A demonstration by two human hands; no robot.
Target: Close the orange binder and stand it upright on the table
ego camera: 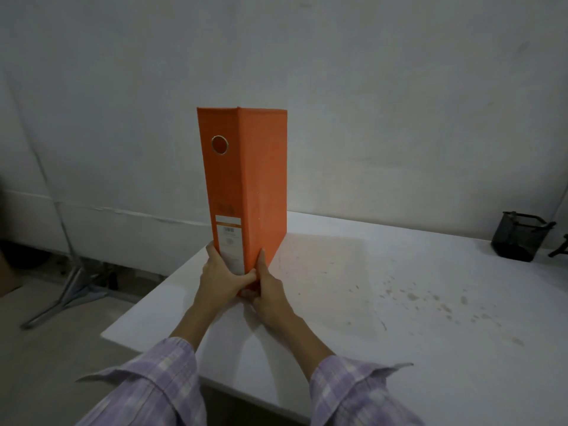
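Observation:
The orange binder (246, 182) is closed and stands upright on the white table (399, 287), its spine with a round finger hole and a white label facing me. My left hand (219, 279) wraps the spine's lower left edge, thumb across the label. My right hand (269, 292) presses against the lower right cover, fingers pointing up along it. Both hands grip the binder's bottom end, where it meets the table near the left corner.
A black mesh pen holder (519, 238) stands at the table's far right edge. A metal stand with splayed legs (73, 290) rests on the floor to the left. A pale wall rises close behind the table. Dark specks mark the tabletop at right.

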